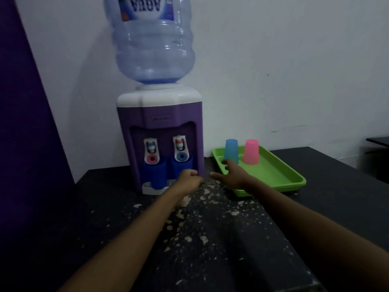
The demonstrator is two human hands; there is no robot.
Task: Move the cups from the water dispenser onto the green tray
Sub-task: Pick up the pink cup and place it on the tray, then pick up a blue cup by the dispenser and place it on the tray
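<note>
The purple water dispenser (pixel 160 123) holds two dark blue cups under its taps: a left cup (pixel 155 175) and a right cup (pixel 181 166). My left hand (pixel 189 179) is curled around the lower right side of the right cup. The green tray (pixel 275 172) lies to the dispenser's right. On it, a light blue cup (pixel 231 150) and a pink cup (pixel 251 152) stand upside down. My right hand (pixel 230 175) hovers open over the tray's near left corner, one fingertip close to the light blue cup, holding nothing.
A large blue water bottle (pixel 153 43) sits on the dispenser, against the white wall. The black counter (pixel 210 239) is flecked with pale spots. A purple panel (pixel 25 123) stands at the left. A dark ledge (pixel 379 142) is at the far right.
</note>
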